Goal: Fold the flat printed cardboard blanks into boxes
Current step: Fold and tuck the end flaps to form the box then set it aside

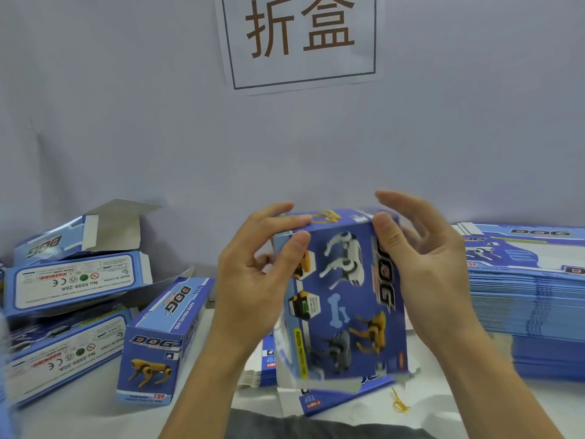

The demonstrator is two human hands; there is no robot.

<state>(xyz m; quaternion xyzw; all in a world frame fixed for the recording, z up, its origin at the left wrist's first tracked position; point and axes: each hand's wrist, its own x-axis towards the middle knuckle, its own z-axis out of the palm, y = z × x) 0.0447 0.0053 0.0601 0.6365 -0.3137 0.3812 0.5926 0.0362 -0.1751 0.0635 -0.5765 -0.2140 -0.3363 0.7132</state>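
I hold a blue printed box (342, 299) with robot-dog pictures upright above the table's front edge, its bottom flaps hanging loose. My left hand (256, 280) grips its upper left corner, thumb on the front face and fingers over the top. My right hand (421, 264) touches the upper right corner with the thumb; its fingers arch loosely above and behind the box. A tall stack of flat blue blanks (531, 299) lies at the right. A few more flat blanks (267, 359) lie under the held box.
Several folded blue boxes (72, 305) are piled at the left, one (158, 343) standing nearest my left arm. A yellow rubber band (399, 403) lies on the white table (95, 416). A paper sign (300, 39) hangs on the grey wall behind.
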